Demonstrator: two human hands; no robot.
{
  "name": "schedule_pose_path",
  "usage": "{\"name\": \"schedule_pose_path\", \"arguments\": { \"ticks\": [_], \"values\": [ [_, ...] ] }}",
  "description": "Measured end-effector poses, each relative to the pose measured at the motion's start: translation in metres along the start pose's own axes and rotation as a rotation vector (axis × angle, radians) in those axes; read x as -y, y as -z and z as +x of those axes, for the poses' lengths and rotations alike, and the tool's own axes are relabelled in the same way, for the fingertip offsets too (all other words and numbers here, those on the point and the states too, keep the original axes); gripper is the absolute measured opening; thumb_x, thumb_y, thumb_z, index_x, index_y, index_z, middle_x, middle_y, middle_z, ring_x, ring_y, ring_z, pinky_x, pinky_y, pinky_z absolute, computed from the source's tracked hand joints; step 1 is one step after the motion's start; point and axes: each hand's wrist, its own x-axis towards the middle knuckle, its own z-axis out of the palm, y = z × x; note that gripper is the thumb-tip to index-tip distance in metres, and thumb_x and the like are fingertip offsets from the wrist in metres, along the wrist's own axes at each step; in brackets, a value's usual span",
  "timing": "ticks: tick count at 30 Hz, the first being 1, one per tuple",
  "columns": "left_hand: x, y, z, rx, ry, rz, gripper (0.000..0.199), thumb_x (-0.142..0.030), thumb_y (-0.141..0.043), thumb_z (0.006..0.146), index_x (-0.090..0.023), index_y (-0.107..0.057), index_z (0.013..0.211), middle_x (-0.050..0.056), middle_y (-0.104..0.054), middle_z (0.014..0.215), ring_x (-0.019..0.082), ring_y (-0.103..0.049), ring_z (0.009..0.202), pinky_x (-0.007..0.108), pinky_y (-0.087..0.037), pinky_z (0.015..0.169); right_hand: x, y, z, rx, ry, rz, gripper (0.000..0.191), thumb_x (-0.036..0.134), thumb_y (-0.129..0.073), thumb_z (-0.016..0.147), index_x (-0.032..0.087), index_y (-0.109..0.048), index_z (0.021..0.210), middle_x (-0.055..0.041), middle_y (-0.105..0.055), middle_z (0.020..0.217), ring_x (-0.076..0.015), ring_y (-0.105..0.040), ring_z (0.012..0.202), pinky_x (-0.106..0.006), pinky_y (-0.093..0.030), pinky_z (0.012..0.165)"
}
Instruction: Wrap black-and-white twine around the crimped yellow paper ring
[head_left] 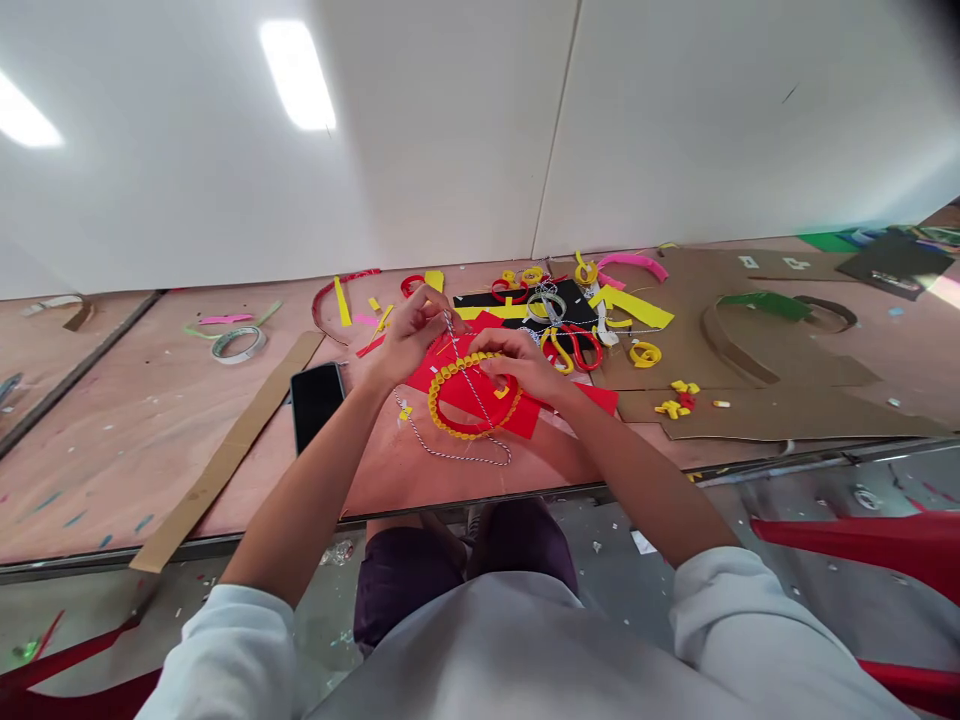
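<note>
My left hand (411, 338) pinches a black-and-white twisted string (471, 388) above the table. The string runs down across a ring of yellow rolled paper pieces (435, 400) and loops on the tabletop below it, where a small yellow piece (406, 411) is attached. My right hand (523, 362) is closed at the ring's upper right edge, its fingertips curled over the inside; what they hold is partly hidden. Red paper sheets (525, 418) lie beneath the ring and both hands.
A phone (316, 405), a cardboard strip (229, 455) and a tape roll (238, 345) lie to the left. Scissors with red and yellow handles (585, 347), yellow paper (637, 308) and cardboard sheets (660, 375) are on the right. A white panel (450, 150) stands behind the table.
</note>
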Motion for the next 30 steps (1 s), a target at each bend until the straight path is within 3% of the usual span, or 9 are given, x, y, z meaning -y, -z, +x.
{"name": "schedule_pose_path", "arguments": {
  "ticks": [3,6,9,16,22,30],
  "values": [
    [0.002,0.003,0.005,-0.041,-0.139,0.301,0.010,-0.028,-0.054,0.100,-0.022,-0.054,0.093,0.004,-0.065,0.086,0.017,-0.062,0.080,0.033,-0.051,0.074,0.000,0.001,-0.001,0.036,-0.051,0.018,0.017,0.029,-0.067,0.081,0.019,-0.067,0.094,0.0079,-0.055,0.059,-0.0072,-0.047,0.043,-0.022,-0.031,0.045],
    [-0.002,0.013,0.010,-0.003,-0.317,0.657,0.012,-0.019,-0.049,0.099,-0.022,-0.057,0.090,0.006,-0.063,0.091,0.018,-0.056,0.083,0.033,-0.046,0.074,0.002,0.000,-0.002,0.081,-0.072,0.009,0.015,0.028,-0.065,0.083,0.018,-0.067,0.094,0.0082,-0.053,0.056,-0.0074,-0.049,0.042,-0.021,-0.031,0.043],
    [-0.010,0.021,0.014,0.057,-0.387,0.791,0.019,-0.014,-0.043,0.099,-0.022,-0.059,0.093,0.007,-0.065,0.094,0.018,-0.056,0.082,0.032,-0.043,0.071,0.004,-0.001,-0.001,0.098,-0.069,0.008,0.015,0.027,-0.064,0.083,0.017,-0.067,0.094,0.0077,-0.054,0.057,-0.0068,-0.048,0.043,-0.021,-0.032,0.044],
    [-0.010,0.021,0.018,-0.022,-0.214,0.578,0.011,-0.013,-0.050,0.089,-0.021,-0.057,0.088,0.006,-0.066,0.094,0.017,-0.060,0.085,0.029,-0.047,0.072,0.000,0.001,-0.001,0.056,-0.049,0.023,0.016,0.027,-0.069,0.080,0.019,-0.067,0.093,0.0071,-0.057,0.064,-0.0065,-0.049,0.044,-0.021,-0.032,0.043],
    [0.009,0.025,0.017,-0.021,-0.066,0.616,0.008,-0.016,-0.051,0.082,-0.020,-0.057,0.078,0.002,-0.065,0.076,0.015,-0.057,0.070,0.029,-0.043,0.067,0.001,0.002,0.000,0.077,-0.049,0.004,0.017,0.030,-0.069,0.080,0.019,-0.068,0.094,0.0058,-0.059,0.068,-0.0068,-0.050,0.046,-0.022,-0.034,0.044],
    [0.016,0.029,0.015,-0.028,0.117,0.371,0.002,-0.018,-0.060,0.076,-0.018,-0.059,0.074,-0.001,-0.061,0.062,0.011,-0.056,0.052,0.023,-0.042,0.051,0.003,0.003,-0.001,0.103,-0.039,-0.011,0.017,0.031,-0.068,0.081,0.019,-0.069,0.093,0.0041,-0.061,0.072,-0.0067,-0.049,0.049,-0.021,-0.036,0.046]
  ]
}}
